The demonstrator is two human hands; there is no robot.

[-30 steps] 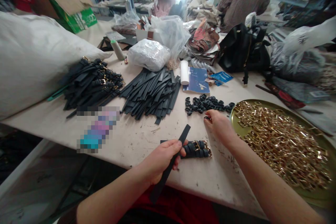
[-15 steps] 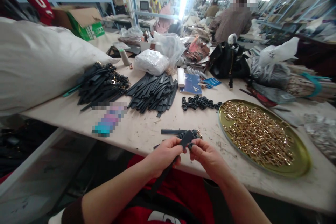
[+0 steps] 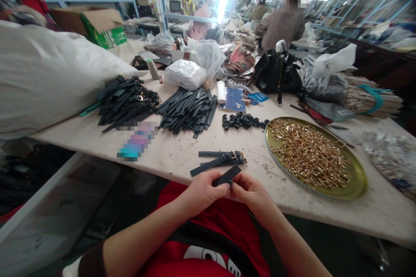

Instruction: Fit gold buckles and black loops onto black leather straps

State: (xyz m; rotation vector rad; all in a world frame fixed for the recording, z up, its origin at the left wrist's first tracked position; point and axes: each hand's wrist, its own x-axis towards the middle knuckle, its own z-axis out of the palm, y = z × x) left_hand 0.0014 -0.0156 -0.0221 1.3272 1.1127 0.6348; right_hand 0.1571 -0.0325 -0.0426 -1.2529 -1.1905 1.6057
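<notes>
My left hand is closed around a black leather strap, whose flat end slants up to the right between my hands. My right hand pinches at the strap's lower edge, fingertips meeting those of my left. A small black loop is mostly hidden between the right fingers there. Just beyond my hands, a few black straps with gold buckles lie on the table. Farther back sit a pile of small black loops and a heap of plain black straps.
To the right, a round gold tray holds many gold buckles. A pile of buckled straps lies left, beside a big white sack. A blue booklet, a white spool and a black bag stand behind.
My right hand has brought the small black loop in against the strap. Both hands are now closer together and slightly lower, with the strap tilted flatter. The view has shifted a little.
</notes>
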